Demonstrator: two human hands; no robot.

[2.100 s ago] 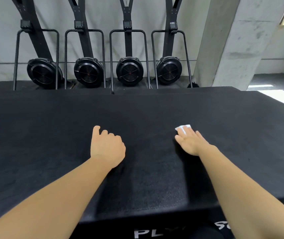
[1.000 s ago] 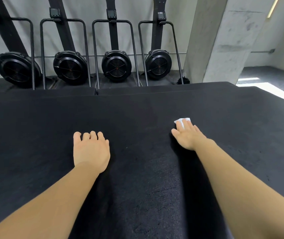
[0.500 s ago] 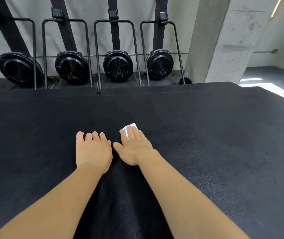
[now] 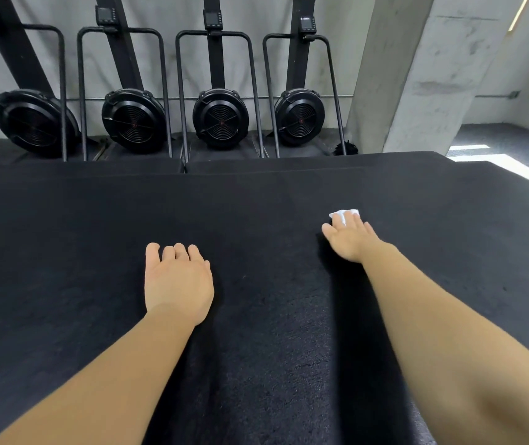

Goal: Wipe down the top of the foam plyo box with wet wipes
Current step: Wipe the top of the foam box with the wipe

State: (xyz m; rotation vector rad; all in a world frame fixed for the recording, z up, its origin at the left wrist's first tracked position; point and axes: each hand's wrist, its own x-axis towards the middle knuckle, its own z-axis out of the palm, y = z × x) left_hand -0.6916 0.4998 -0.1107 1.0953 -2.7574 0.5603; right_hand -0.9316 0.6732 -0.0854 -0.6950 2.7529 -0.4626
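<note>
The black foam plyo box top [image 4: 273, 236] fills the lower part of the view. My right hand [image 4: 350, 240] lies flat on it at the right, fingers pressing a small white wet wipe [image 4: 340, 215] against the surface; only the wipe's far edge shows past the fingertips. My left hand [image 4: 176, 281] rests palm down on the box left of centre, fingers curled a little, holding nothing. The two hands are well apart.
Beyond the box's far edge, several black ski machines with round fan housings [image 4: 221, 118] stand against the grey wall. A concrete pillar [image 4: 417, 72] rises at the back right. A lower black box edge [image 4: 321, 162] runs behind the top.
My right hand has slid the wipe from beside my left hand out to the right and slightly farther away. My left hand has stayed planted in about the same spot.
</note>
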